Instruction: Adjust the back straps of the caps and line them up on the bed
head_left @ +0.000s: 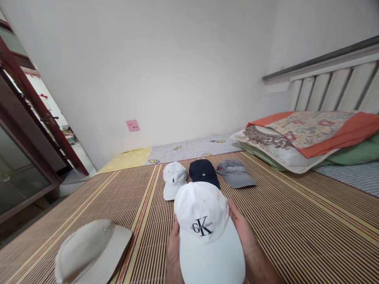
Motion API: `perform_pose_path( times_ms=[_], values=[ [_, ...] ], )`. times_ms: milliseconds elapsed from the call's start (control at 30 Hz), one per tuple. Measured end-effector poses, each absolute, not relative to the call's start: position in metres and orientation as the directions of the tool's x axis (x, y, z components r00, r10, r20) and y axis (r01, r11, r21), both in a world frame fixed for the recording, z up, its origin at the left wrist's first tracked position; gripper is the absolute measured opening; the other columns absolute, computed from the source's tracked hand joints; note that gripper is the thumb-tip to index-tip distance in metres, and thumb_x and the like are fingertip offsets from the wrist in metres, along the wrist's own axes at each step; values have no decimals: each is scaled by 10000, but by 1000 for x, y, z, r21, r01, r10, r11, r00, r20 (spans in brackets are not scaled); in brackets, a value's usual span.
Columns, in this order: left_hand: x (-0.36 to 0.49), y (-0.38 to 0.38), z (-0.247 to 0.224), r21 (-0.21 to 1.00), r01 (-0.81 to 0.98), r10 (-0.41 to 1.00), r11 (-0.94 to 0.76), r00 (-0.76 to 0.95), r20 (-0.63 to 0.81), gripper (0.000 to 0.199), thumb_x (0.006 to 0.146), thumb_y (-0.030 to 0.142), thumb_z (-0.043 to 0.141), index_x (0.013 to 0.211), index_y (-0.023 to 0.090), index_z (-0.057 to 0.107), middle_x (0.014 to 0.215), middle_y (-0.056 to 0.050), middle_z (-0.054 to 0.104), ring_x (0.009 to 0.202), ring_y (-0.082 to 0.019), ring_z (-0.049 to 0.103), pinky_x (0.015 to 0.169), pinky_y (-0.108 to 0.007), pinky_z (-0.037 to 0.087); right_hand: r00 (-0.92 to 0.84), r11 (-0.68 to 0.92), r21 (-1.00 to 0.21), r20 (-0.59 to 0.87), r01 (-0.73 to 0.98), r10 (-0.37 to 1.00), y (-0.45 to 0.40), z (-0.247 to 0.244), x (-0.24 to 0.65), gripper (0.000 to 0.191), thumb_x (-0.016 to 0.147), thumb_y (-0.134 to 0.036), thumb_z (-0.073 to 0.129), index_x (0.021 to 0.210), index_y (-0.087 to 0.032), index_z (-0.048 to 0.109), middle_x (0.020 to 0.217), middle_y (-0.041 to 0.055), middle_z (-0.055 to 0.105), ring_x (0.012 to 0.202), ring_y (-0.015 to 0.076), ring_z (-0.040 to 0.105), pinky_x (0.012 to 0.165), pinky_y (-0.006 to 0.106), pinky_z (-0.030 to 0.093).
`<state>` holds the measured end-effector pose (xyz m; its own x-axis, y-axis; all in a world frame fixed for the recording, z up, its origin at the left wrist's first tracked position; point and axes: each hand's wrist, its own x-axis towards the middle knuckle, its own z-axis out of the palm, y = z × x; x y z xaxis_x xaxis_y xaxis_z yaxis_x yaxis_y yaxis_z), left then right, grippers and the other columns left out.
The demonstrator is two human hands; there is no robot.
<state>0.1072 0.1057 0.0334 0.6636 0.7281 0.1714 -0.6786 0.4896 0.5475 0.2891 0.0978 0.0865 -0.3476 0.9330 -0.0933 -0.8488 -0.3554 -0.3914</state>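
A white cap (204, 213) with black CK lettering is held up in the middle of the view, its brim toward me. My left hand (173, 248) grips its left side and my right hand (243, 228) its right side; most fingers are hidden behind the cap. Beyond it, on the striped mat (148, 221), are a white cap with a small dark logo (174, 177), a navy cap (203, 170) partly covered by the held one, and a grey cap (236, 173). At the lower left lies a beige cap (89, 252).
Folded cushions and cloths with an orange border (331, 140) are stacked at the right, near a radiator (334, 88). A pink note (132, 125) is on the wall. The mat's left edge borders a doorway and a glass-panelled cabinet (20, 173).
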Motion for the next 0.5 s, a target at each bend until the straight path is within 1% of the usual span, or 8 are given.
perform_pose_path(
  times_ms=[100, 167, 233, 300, 367, 433, 500],
  values=[
    [102, 110, 26, 527, -693, 746, 492, 648, 155, 804, 1004, 690, 267, 1533, 143, 527, 1620, -123, 465, 1594, -333, 221, 1296, -513, 50, -357, -386, -448, -153, -806, 922, 99, 88, 291, 450, 941, -456, 683, 1295, -182, 733, 1180, 106, 817, 1209, 322, 725, 1099, 510, 514],
    [99, 112, 25, 530, -683, 738, 503, 659, 148, 804, 993, 696, 294, 1528, 146, 533, 1592, -132, 501, 1585, -337, 249, 1294, -524, 56, -334, -374, -490, -170, -787, 927, 99, 86, 292, 445, 925, -423, 716, 1285, -162, 733, 1165, 117, 819, 1173, 327, 744, 1085, 511, 529],
    [97, 113, 26, 545, -657, 711, 521, 687, 149, 809, 993, 692, 299, 1502, 122, 562, 1564, -155, 527, 1576, -350, 270, 1293, -536, 53, -299, -352, -504, -186, -789, 936, 100, 84, 293, 450, 910, -365, 745, 1302, -146, 719, 1153, 126, 821, 1148, 330, 756, 1080, 519, 533],
    [97, 112, 27, 544, -658, 702, 520, 692, 167, 805, 1003, 680, 282, 1469, 104, 598, 1546, -167, 540, 1571, -355, 280, 1294, -534, 45, -300, -362, -485, -203, -796, 932, 100, 82, 293, 460, 902, -320, 752, 1325, -144, 702, 1140, 129, 824, 1141, 334, 759, 1078, 533, 529],
    [98, 111, 28, 520, -694, 724, 498, 663, 191, 772, 1013, 662, 275, 1469, 133, 604, 1551, -151, 539, 1572, -347, 279, 1294, -528, 37, -345, -399, -441, -201, -804, 917, 100, 82, 293, 468, 907, -320, 737, 1340, -150, 693, 1149, 128, 822, 1166, 337, 746, 1089, 547, 514],
    [98, 110, 26, 497, -718, 744, 487, 640, 194, 733, 1015, 651, 287, 1500, 183, 573, 1574, -124, 522, 1577, -337, 268, 1292, -530, 34, -363, -402, -399, -174, -824, 916, 99, 83, 292, 461, 905, -336, 720, 1333, -168, 700, 1164, 114, 821, 1195, 335, 731, 1104, 547, 498],
    [97, 109, 23, 493, -715, 750, 495, 639, 173, 725, 1010, 651, 302, 1540, 206, 521, 1596, -113, 499, 1579, -336, 260, 1289, -538, 40, -342, -369, -391, -140, -843, 929, 98, 84, 292, 462, 903, -368, 707, 1330, -192, 706, 1183, 94, 818, 1222, 329, 716, 1120, 536, 482]
  ],
)
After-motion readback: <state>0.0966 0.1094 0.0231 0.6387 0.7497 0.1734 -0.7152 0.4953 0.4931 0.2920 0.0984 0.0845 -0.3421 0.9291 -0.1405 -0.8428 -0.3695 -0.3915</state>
